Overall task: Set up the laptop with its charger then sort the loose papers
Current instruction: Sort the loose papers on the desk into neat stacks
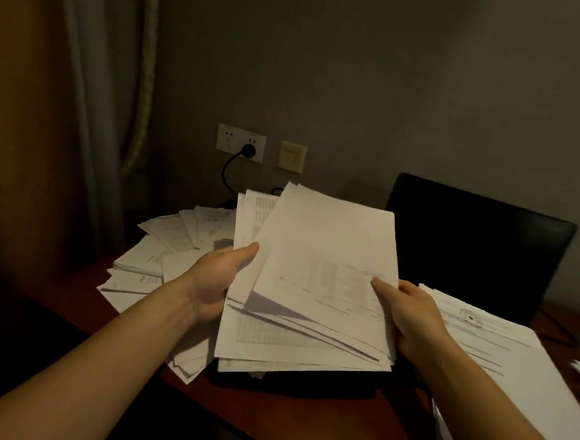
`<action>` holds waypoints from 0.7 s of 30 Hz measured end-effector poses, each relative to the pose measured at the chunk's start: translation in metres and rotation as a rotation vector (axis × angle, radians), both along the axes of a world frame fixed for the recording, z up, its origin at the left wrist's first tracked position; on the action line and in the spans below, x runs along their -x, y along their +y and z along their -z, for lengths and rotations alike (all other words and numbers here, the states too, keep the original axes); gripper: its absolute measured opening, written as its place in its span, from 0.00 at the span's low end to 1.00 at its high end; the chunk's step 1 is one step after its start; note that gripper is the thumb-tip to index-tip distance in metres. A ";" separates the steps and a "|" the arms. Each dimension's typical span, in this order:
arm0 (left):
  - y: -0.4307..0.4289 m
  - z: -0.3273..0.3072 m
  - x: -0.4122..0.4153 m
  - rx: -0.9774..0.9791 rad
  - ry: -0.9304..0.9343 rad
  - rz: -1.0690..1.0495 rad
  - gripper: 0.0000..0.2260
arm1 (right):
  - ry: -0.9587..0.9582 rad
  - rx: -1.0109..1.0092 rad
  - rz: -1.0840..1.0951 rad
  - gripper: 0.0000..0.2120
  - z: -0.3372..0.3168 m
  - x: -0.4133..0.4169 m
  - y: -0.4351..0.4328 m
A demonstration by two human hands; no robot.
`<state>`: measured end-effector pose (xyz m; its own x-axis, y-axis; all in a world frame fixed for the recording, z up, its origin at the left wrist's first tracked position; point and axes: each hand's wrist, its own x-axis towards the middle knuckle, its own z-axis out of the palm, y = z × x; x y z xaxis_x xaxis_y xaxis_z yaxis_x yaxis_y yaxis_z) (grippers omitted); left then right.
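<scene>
Left hand: centre left of frame, gripping the left edge of the held sheaf, thumb on top, fingers hidden beneath.
Right hand: centre right, pinching the sheaf's lower right edge, thumb on top.
Held sheaf: middle of frame, sheets skewed and uneven.
Loose papers: fanned in a heap on the counter, centre left.
Second stack: flat at lower right, just beside the right hand.
Laptop: right of centre behind the sheaf, lid up, screen dark.
Charger plug: seated in the wall socket, upper middle, black cable curving down.
Counter: dark reddish wood, bottom centre.
</scene>
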<state>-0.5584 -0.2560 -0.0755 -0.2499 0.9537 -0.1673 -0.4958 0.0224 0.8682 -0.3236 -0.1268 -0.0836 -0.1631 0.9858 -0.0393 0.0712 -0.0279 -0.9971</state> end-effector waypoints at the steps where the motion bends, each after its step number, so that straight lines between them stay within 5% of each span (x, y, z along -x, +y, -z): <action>1: 0.002 0.002 0.001 0.008 0.007 0.000 0.15 | -0.008 0.008 0.022 0.06 0.002 -0.006 0.002; 11: 0.011 0.019 0.008 0.157 0.116 0.007 0.13 | -0.031 0.111 0.033 0.07 0.012 -0.044 0.025; 21: 0.018 0.025 0.013 0.101 -0.136 0.078 0.13 | -0.031 0.262 -0.239 0.08 0.003 -0.012 0.014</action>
<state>-0.5718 -0.2383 -0.1004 -0.1449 0.9458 -0.2907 -0.6016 0.1491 0.7848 -0.3114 -0.1124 -0.0866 -0.3826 0.8757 -0.2946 0.1363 -0.2618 -0.9554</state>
